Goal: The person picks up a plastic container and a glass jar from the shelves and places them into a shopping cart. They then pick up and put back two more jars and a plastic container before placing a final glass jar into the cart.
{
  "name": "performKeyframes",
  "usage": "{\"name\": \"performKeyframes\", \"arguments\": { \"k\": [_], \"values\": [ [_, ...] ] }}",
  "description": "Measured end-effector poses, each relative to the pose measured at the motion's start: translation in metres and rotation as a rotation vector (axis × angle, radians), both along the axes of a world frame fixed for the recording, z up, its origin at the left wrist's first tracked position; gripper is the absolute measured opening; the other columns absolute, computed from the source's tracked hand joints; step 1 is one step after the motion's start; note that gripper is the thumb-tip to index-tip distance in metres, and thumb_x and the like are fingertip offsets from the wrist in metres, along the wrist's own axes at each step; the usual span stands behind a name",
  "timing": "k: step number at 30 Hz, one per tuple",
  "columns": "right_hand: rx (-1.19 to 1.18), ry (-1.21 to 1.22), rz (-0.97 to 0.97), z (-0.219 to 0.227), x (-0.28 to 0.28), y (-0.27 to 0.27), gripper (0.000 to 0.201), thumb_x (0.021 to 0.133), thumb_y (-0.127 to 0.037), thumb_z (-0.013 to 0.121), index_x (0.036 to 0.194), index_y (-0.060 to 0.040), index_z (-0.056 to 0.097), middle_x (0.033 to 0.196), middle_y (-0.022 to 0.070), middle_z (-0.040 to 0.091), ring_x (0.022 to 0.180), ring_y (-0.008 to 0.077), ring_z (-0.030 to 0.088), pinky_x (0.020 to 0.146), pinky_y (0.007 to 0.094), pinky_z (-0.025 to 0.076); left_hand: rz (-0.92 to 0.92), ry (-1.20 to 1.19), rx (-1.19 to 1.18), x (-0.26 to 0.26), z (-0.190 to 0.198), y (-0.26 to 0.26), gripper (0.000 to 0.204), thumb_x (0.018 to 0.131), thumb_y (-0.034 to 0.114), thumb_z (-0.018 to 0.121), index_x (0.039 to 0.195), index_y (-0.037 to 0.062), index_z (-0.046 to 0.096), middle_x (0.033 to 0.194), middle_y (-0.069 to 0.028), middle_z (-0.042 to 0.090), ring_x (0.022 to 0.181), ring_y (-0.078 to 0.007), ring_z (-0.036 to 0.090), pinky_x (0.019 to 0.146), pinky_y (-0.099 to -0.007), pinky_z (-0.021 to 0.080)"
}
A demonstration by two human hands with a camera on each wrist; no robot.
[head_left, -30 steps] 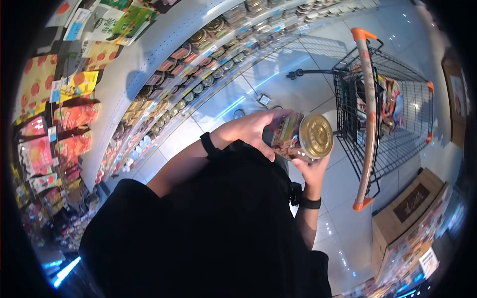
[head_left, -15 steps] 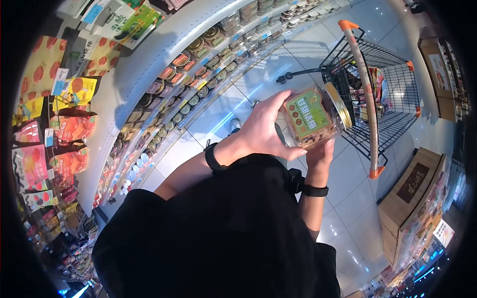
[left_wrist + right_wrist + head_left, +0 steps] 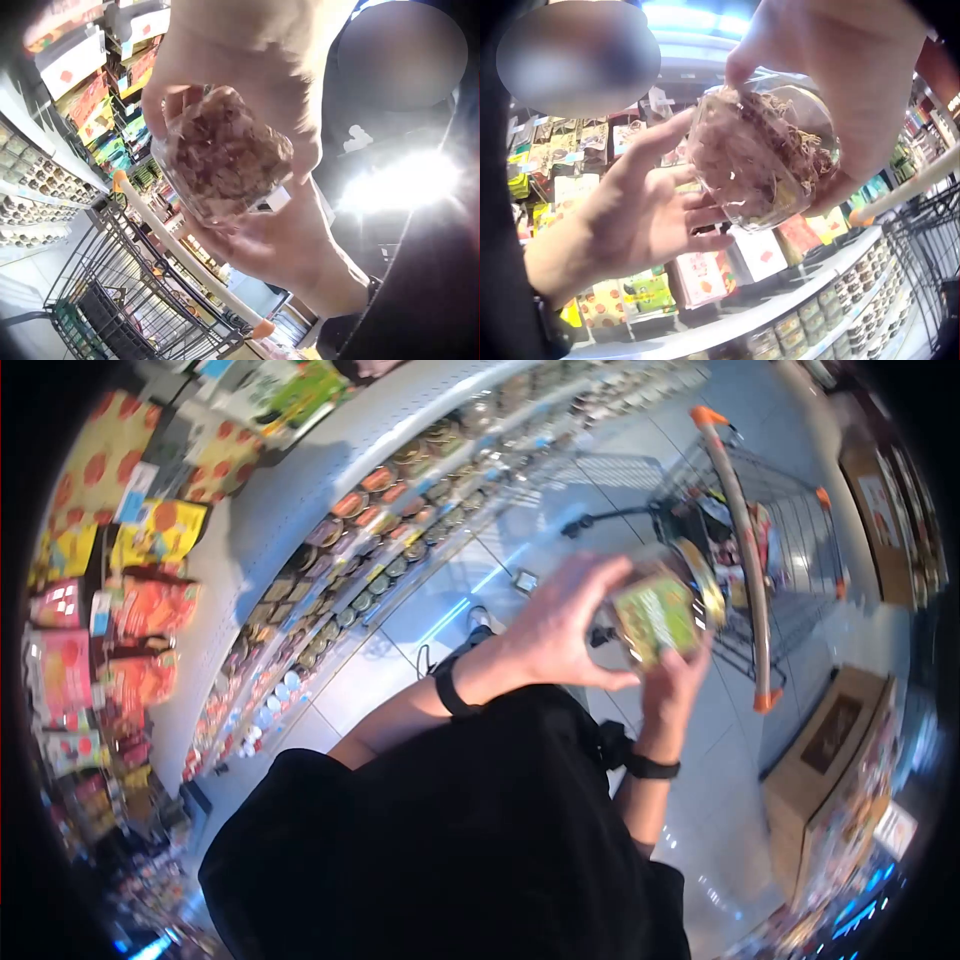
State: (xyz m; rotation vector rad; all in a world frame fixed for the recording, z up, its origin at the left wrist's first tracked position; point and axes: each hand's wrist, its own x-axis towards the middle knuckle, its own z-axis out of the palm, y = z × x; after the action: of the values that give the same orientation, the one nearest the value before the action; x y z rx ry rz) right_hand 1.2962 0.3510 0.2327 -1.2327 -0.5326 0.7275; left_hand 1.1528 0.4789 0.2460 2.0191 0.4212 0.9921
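A clear jar [image 3: 655, 615] with a green label and gold lid is tilted in front of the body in the head view, slightly blurred. My right hand [image 3: 675, 695] grips it from below, thumb over the label. My left hand [image 3: 560, 630] is beside it, fingers and thumb spread apart. In the right wrist view, the straight left-hand fingers [image 3: 667, 187] reach the side of the jar [image 3: 750, 165], while the right hand [image 3: 847, 82] curls round it. Brown shredded pieces fill the jar [image 3: 225, 161] in the left wrist view, where its lid is hidden.
A shopping cart [image 3: 750, 560] with packages inside stands ahead to the right. Shelves of jars [image 3: 400, 530] run along the left, near hanging packets [image 3: 150, 610]. A wooden display box [image 3: 830, 740] stands at the right.
The jar has turned from showing its lid to showing its green label, and moved slightly right. The right thumb has come over the label, and the left palm stands away from the jar.
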Motion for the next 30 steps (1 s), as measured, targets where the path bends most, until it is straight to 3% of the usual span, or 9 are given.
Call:
{"name": "performKeyframes", "arguments": {
  "k": [2, 6, 11, 15, 19, 22, 24, 27, 30],
  "values": [
    [-0.012, 0.035, 0.016, -0.001, 0.048, -0.026, 0.074, 0.079, -0.033, 0.063, 0.14, -0.0009, 0.037, 0.134, 0.0135, 0.05, 0.124, 0.0268, 0.05, 0.105, 0.0416, 0.042, -0.141, -0.053, -0.012, 0.001, 0.001, 0.003, 0.094, 0.06, 0.035, 0.089, 0.133, -0.0004, 0.041, 0.123, -0.0179, 0.05, 0.108, -0.0348, 0.053, 0.092, -0.0413, 0.045],
    [-0.037, 0.128, -0.415, 0.068, 0.135, -0.032, 0.074, 0.084, -0.045, 0.056, 0.143, -0.004, 0.038, 0.137, 0.0154, 0.049, 0.125, 0.03, 0.049, 0.104, 0.0466, 0.042, -0.168, 0.107, -0.228, -0.002, -0.029, 0.002, 0.078, 0.068, 0.036, 0.082, 0.129, 0.0043, 0.046, 0.113, -0.0165, 0.055, 0.107, -0.0342, 0.055, 0.087, -0.0431, 0.047],
    [-0.317, 0.006, -0.295, 0.065, 0.308, -0.034, 0.07, 0.088, -0.042, 0.059, 0.143, -0.004, 0.038, 0.132, 0.0168, 0.051, 0.12, 0.027, 0.053, 0.097, 0.0396, 0.046, -0.09, 0.608, -0.261, -0.027, -0.132, -0.011, 0.053, 0.082, 0.035, 0.069, 0.123, 0.0048, 0.054, 0.115, -0.0151, 0.059, 0.107, -0.0343, 0.058, 0.09, -0.0419, 0.048],
    [-0.836, -0.371, -0.132, 0.041, 0.387, -0.002, 0.077, 0.081, -0.034, 0.072, 0.142, -0.0007, 0.038, 0.116, 0.0129, 0.058, 0.105, 0.0187, 0.059, 0.083, 0.0301, 0.05, -0.028, 0.913, -0.464, -0.039, -0.183, -0.029, 0.052, 0.084, 0.04, 0.065, 0.122, 0.0054, 0.056, 0.116, -0.0162, 0.059, 0.109, -0.0342, 0.057, 0.092, -0.0423, 0.046],
    [-1.277, -0.434, 0.197, -0.032, 0.479, 0.031, 0.079, 0.078, -0.03, 0.074, 0.139, 0.0053, 0.039, 0.106, 0.0129, 0.063, 0.101, 0.0192, 0.06, 0.082, 0.0287, 0.049, 0.129, 0.793, -0.504, -0.053, -0.272, -0.063, 0.052, 0.083, 0.039, 0.066, 0.121, 0.0056, 0.056, 0.118, -0.0167, 0.06, 0.108, -0.0335, 0.059, 0.093, -0.0412, 0.047],
    [-1.462, -0.715, 0.078, -0.067, 0.529, 0.052, 0.075, 0.079, -0.029, 0.074, 0.137, 0.0074, 0.042, 0.11, 0.0164, 0.063, 0.106, 0.0238, 0.059, 0.087, 0.0342, 0.048, 0.283, 0.688, -0.86, -0.063, -0.264, -0.075, 0.049, 0.084, 0.036, 0.067, 0.119, 0.0021, 0.058, 0.116, -0.017, 0.062, 0.105, -0.0296, 0.06, 0.091, -0.038, 0.049],
    [-1.402, -1.358, 0.207, -0.062, 0.564, 0.097, 0.075, 0.082, -0.035, 0.07, 0.135, 0.0101, 0.042, 0.121, 0.0222, 0.06, 0.112, 0.0285, 0.058, 0.092, 0.0407, 0.047, 0.378, 0.652, -0.975, -0.076, -0.274, -0.093, 0.05, 0.084, 0.036, 0.068, 0.118, 0.0014, 0.058, 0.115, -0.0175, 0.062, 0.105, -0.0299, 0.06, 0.091, -0.0378, 0.049],
    [-1.335, -2.001, 0.007, 0.023, 0.509, 0.215, 0.053, 0.093, -0.039, 0.055, 0.131, -0.0024, 0.052, 0.119, 0.0181, 0.061, 0.104, 0.0293, 0.062, 0.09, 0.0391, 0.047, 0.516, 0.703, -1.063, -0.096, -0.295, -0.129, 0.051, 0.083, 0.037, 0.069, 0.118, 0.0011, 0.058, 0.113, -0.019, 0.061, 0.106, -0.0319, 0.06, 0.092, -0.0393, 0.048],
    [-0.731, -2.106, -0.168, 0.103, 0.349, 0.292, 0.048, 0.093, -0.039, 0.055, 0.126, -0.0037, 0.055, 0.107, 0.0169, 0.062, 0.094, 0.0257, 0.061, 0.083, 0.0374, 0.047, 0.492, 0.773, -1.016, -0.103, -0.324, -0.148, 0.057, 0.081, 0.04, 0.071, 0.121, 0.0024, 0.056, 0.115, -0.0218, 0.058, 0.109, -0.0358, 0.057, 0.095, -0.0417, 0.047]
  ]
}}
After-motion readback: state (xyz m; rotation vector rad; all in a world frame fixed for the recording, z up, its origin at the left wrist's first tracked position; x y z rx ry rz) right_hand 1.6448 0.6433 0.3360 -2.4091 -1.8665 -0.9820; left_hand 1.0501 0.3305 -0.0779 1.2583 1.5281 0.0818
